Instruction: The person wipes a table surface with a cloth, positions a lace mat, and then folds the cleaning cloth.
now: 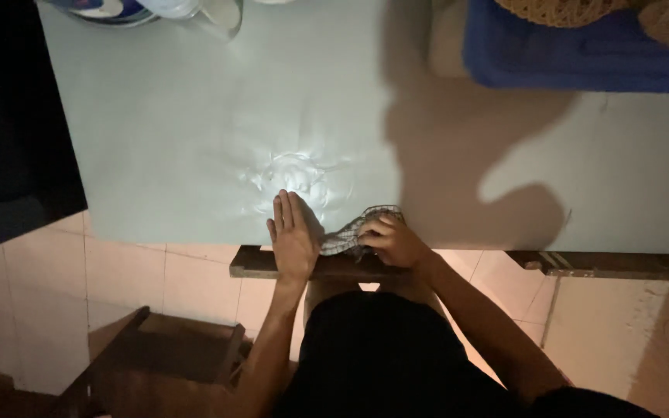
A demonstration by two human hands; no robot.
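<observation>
- Your left hand point(294, 236) lies flat and open on the pale green table point(195, 139), fingers together and stretched out, palm down, gripping nothing
- It rests at the table's near edge, touching the left end of the checked cloth point(350, 232)
- Your right hand point(396, 241) is curled closed over the cloth, fingers bunched down on it and pressing it to the table
- The checked cloth sits crumpled at the table's near edge, between your two hands, partly hidden under the right one
- A bright patch of light reflects off the table just beyond your left hand's fingertips
- A dark wooden rail point(605, 265) runs under the table's near edge, below both wrists
- At the table's far right corner stands a blue crate point(582, 54) with woven items in it
- At the table's far left edge you can see a clear jug point(222, 17) beside a round patterned dish point(106, 11)
- A wooden stool point(164, 348) stands on the tiled floor point(32, 294), below the table's near edge, to your left
</observation>
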